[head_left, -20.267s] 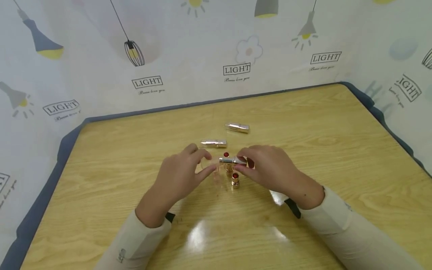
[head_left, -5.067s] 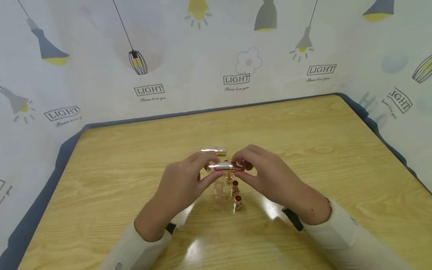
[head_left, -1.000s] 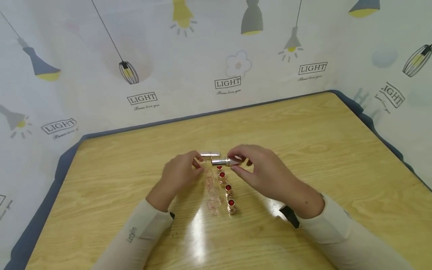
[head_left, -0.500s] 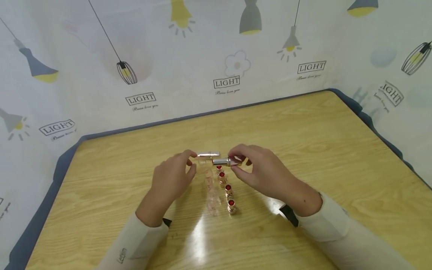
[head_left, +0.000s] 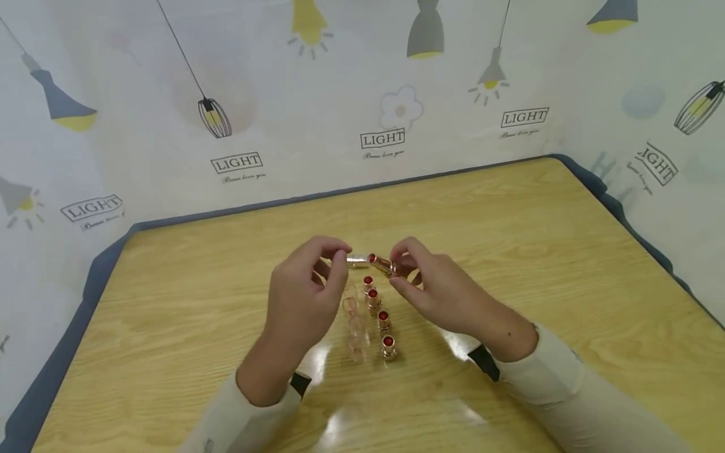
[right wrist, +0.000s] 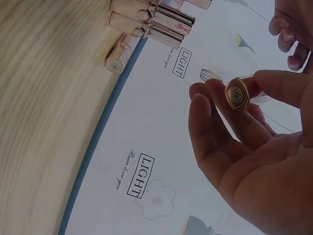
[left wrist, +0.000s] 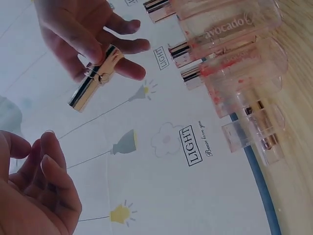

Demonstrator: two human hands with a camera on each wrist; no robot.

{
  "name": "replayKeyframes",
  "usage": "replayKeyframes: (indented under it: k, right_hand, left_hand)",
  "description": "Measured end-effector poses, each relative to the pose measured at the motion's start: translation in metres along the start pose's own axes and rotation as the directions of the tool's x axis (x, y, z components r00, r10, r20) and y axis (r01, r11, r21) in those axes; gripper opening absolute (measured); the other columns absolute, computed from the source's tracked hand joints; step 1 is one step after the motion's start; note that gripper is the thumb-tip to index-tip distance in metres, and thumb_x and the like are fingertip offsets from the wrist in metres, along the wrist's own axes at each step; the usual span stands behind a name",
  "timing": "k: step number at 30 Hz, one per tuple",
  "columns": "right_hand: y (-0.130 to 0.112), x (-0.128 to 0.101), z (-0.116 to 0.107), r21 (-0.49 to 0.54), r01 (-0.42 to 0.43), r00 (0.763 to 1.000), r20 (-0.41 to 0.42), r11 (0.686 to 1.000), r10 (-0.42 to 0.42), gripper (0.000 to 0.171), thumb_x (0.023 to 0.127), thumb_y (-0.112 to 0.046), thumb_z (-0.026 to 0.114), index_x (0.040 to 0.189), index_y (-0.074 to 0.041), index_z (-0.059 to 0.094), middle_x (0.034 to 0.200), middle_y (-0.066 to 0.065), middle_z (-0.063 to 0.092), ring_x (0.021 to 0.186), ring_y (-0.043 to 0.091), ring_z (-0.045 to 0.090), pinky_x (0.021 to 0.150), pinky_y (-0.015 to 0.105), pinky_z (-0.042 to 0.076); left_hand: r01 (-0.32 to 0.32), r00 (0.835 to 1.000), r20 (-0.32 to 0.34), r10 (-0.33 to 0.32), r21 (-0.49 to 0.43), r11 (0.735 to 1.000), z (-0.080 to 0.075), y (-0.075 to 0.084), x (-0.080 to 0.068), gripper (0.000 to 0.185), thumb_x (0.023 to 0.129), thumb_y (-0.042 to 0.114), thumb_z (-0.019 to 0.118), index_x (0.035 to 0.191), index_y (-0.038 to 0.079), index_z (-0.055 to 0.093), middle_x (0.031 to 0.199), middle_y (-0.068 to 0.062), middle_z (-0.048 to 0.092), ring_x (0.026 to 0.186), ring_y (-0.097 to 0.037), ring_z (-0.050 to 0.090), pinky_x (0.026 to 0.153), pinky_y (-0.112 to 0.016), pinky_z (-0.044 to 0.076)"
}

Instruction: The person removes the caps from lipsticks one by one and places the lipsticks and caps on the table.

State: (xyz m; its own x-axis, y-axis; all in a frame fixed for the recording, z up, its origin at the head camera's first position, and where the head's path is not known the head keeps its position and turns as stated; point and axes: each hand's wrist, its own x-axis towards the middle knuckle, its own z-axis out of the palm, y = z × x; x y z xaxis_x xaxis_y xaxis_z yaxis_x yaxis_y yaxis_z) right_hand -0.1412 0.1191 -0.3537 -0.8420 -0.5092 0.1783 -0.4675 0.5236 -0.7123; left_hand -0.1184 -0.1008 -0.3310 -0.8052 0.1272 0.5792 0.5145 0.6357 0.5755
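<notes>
My right hand [head_left: 438,280] pinches a gold lipstick tube [head_left: 384,264] between thumb and fingers, its red end tilted up toward the head camera. In the right wrist view the labelled base of this lipstick tube [right wrist: 236,94] faces the lens. My left hand [head_left: 306,289] hovers just left of the tube, fingers loosely bent; in the left wrist view the left hand [left wrist: 36,181] has nothing in its grasp. Below, several gold lipstick tubes [head_left: 383,319] stand in a row with red ends up. Beside them runs a row of clear caps [head_left: 355,326].
A capped lipstick [head_left: 358,260] lies on its side behind the rows, partly covered by the left fingers. The wooden table [head_left: 510,220] ends at a dark blue edge against a printed cloth backdrop [head_left: 317,126].
Over half a second the left hand has risen and moved right toward the tube, which has turned from level to tilted. Compared with 20 seconds ago, more uncapped tubes stand and one fewer capped lipstick lies behind.
</notes>
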Motion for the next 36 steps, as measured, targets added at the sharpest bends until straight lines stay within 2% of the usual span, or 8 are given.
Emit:
replayKeyframes:
  k: [4,9,12,16,19,23,28,36]
  right_hand:
    - [0.006,0.001,0.002,0.007,-0.003,1.000,0.020,1.000,0.003,0.028,0.101,-0.014,0.060,0.124,-0.009,0.046,0.112,0.009,0.074,0.093,0.016,0.070,0.070,0.030,0.052]
    - [0.013,0.005,0.004,0.001,-0.025,0.999,0.027,1.000,0.025,0.035,0.102,-0.016,0.058,0.135,-0.010,0.051,0.112,0.005,0.074,0.098,0.016,0.070,0.077,0.032,0.056]
    - [0.018,0.009,0.007,0.030,-0.065,0.997,0.045,0.997,0.063,0.030,0.102,-0.017,0.058,0.130,-0.009,0.055,0.112,0.007,0.073,0.101,0.019,0.070,0.079,0.031,0.056]
    - [0.027,0.013,0.012,0.084,-0.126,0.989,0.092,0.988,0.119,0.026,0.102,-0.017,0.059,0.124,-0.007,0.052,0.116,0.015,0.072,0.104,0.026,0.070,0.078,0.033,0.057]
    - [0.034,0.020,0.014,0.067,-0.134,0.987,0.095,0.989,0.128,0.022,0.099,-0.016,0.063,0.118,-0.009,0.055,0.112,0.011,0.072,0.104,0.026,0.069,0.078,0.034,0.057]
    - [0.045,0.034,0.017,-0.016,-0.089,0.992,0.092,0.996,0.090,0.018,0.093,-0.014,0.070,0.110,-0.010,0.063,0.099,0.006,0.064,0.091,0.020,0.063,0.073,0.030,0.054]
    - [0.049,0.051,0.020,-0.054,-0.088,0.982,0.162,0.995,0.095,0.021,0.090,-0.011,0.074,0.109,-0.008,0.066,0.080,0.004,0.061,0.068,0.014,0.054,0.062,0.027,0.047]
    - [0.054,0.065,0.026,-0.061,-0.111,0.957,0.263,0.992,0.124,0.023,0.090,-0.009,0.073,0.112,-0.006,0.066,0.082,0.003,0.063,0.073,0.012,0.057,0.068,0.028,0.049]
  left_hand:
    - [-0.034,0.999,-0.002,0.034,0.005,0.999,-0.001,0.004,-0.001,0.013,0.095,0.012,0.058,0.099,0.009,0.070,0.086,-0.001,0.070,0.062,-0.006,0.062,0.055,-0.022,0.051]
    - [-0.055,0.998,-0.022,0.055,-0.004,0.998,-0.007,0.004,-0.001,0.012,0.095,0.011,0.059,0.099,0.008,0.070,0.086,-0.002,0.071,0.063,-0.007,0.062,0.054,-0.022,0.050]
    - [-0.066,0.997,-0.044,0.065,-0.026,0.997,-0.013,0.003,-0.001,0.013,0.094,0.010,0.059,0.099,0.007,0.070,0.085,-0.003,0.071,0.063,-0.007,0.062,0.054,-0.022,0.051]
    - [-0.068,0.996,-0.055,0.066,-0.039,0.997,-0.017,0.002,-0.002,0.012,0.094,0.010,0.059,0.098,0.007,0.070,0.084,-0.002,0.070,0.062,-0.006,0.060,0.054,-0.021,0.050]
    - [-0.076,0.996,-0.037,0.075,-0.033,0.997,-0.017,0.001,-0.003,0.012,0.094,0.012,0.059,0.098,0.009,0.070,0.084,0.000,0.070,0.061,-0.004,0.060,0.054,-0.019,0.048]
    - [-0.091,0.996,-0.017,0.090,-0.018,0.996,-0.016,0.000,-0.004,0.012,0.094,0.013,0.059,0.098,0.011,0.070,0.081,0.002,0.068,0.059,-0.002,0.059,0.053,-0.016,0.047]
    - [-0.100,0.995,-0.002,0.100,-0.010,0.995,-0.016,0.000,-0.005,0.012,0.094,0.012,0.059,0.097,0.012,0.070,0.081,0.002,0.068,0.058,-0.001,0.058,0.053,-0.015,0.047]
    - [-0.111,0.994,0.021,0.111,-0.003,0.994,-0.017,0.004,-0.004,0.012,0.094,0.013,0.058,0.096,0.013,0.070,0.080,0.003,0.069,0.058,-0.001,0.060,0.052,-0.016,0.046]
